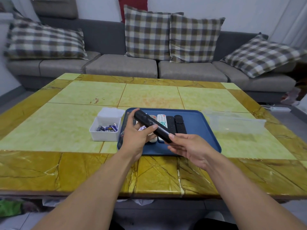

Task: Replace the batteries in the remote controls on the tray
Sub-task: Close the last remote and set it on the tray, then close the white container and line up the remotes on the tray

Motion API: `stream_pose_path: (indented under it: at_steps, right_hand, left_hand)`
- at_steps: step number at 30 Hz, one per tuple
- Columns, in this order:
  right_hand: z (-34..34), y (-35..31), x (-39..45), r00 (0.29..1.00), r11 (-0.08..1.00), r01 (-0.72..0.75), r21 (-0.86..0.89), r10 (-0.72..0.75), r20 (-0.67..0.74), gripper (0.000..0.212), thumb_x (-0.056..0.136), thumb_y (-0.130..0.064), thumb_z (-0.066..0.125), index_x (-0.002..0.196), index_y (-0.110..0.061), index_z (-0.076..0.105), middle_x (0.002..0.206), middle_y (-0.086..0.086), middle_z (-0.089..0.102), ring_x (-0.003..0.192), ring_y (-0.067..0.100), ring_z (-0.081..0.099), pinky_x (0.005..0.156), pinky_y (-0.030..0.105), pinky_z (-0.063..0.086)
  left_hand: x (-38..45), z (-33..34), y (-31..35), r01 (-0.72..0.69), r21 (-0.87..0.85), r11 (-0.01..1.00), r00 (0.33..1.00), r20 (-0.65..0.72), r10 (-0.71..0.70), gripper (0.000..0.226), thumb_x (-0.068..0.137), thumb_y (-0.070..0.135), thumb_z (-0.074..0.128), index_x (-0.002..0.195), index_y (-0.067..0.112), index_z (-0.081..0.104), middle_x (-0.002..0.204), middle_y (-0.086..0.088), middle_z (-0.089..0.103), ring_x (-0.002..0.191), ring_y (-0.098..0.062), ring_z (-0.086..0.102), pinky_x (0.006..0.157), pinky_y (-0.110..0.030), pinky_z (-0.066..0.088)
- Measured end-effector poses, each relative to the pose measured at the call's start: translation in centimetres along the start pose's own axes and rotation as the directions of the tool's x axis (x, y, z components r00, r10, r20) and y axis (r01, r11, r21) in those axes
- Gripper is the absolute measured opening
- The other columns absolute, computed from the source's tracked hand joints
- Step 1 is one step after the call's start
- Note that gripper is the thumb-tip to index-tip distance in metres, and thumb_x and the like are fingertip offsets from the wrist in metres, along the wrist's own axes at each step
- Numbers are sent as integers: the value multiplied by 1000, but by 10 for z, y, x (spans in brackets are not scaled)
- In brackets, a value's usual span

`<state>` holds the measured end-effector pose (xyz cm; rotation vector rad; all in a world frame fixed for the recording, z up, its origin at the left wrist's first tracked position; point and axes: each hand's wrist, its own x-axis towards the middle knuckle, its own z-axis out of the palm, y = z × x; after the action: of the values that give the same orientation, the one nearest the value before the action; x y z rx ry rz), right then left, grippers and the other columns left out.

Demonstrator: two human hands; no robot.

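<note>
Remote (153,127) lifted above tray (199,130), left hand (137,136) grip curled around it, right hand (186,146) pinching its five-o'clock end; next, probably flip it and slide off the cover.

A table (66,130) stands in front of a sofa (121,65) that carries four cushions (147,33). On the table's near half sits a tray (199,123) with several remotes (162,121) lying side by side in it. Just left of the tray is an open box (104,136) holding batteries (108,128). Right of the tray lies a clear container (235,123). Above the tray, two hands (187,146) hold one remote (153,126).
</note>
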<state>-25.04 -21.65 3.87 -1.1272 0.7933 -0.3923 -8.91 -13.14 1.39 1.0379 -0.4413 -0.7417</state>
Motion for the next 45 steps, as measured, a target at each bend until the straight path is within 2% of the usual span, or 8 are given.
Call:
stream_pose_path:
  at_steps: [8,13,18,21,23,27,32,45]
  right_hand:
    - [-7,-12,-9,955,977,-164,134,123,271,55,90,-40,63,126,1,64,123,27,66,99,32,69,88,36,60]
    - [-9,-16,-9,919,934,-247,259,141,368,45,97,-26,56,132,1,58,128,27,61,79,26,69,67,26,61]
    - [-21,-15,7,999,977,22,210,-15,-31,32,91,-16,68,117,1,61,108,19,68,86,29,70,78,35,62]
    - [-42,-9,21,796,889,81,-451,-330,-507,16,93,-28,69,97,-16,59,100,6,69,83,23,69,76,38,58]
    - [-56,-4,27,706,708,-24,-706,-488,-513,14,93,-29,67,97,-20,57,97,0,65,79,17,62,69,30,50]
    - [-69,5,42,714,566,-154,-810,-503,-487,18,93,-29,66,105,-20,57,96,0,61,78,20,58,63,28,45]
    - [-70,12,59,720,524,-204,-827,-492,-490,26,89,-35,71,108,-21,59,100,4,66,88,26,64,73,37,55]
    - [-52,18,78,758,487,-205,-849,-471,-453,37,100,-30,53,136,-25,60,114,10,67,107,34,63,77,45,58]
  left_hand:
    - [0,2,5,106,-40,994,984,145,-100,76,77,-8,75,139,29,49,113,-16,70,96,-24,72,78,-35,58]
    - [-2,8,4,122,35,992,954,272,-127,88,67,3,81,143,33,47,107,-13,73,103,-29,68,100,-46,47]
    - [0,4,-1,-108,400,910,992,105,71,79,78,16,85,146,32,48,124,12,67,111,-6,67,92,-26,55]
    - [6,-4,-4,-221,613,759,947,-52,318,52,87,14,76,134,27,58,121,11,67,113,-7,63,95,-28,54]
    - [10,-12,-1,-253,726,640,892,-81,444,45,90,16,71,132,25,59,125,9,65,118,-10,59,104,-35,48]
    - [19,-32,1,-173,899,402,811,-101,576,51,89,20,70,138,18,55,140,-5,55,140,-25,39,121,-44,23]
    - [23,-57,-6,21,929,371,820,-228,525,55,93,28,63,144,14,47,154,-8,42,154,-24,14,125,-47,-5]
    - [31,-88,-4,149,939,311,832,-289,474,50,98,32,55,143,13,49,161,-6,33,155,-25,9,125,-49,-3]
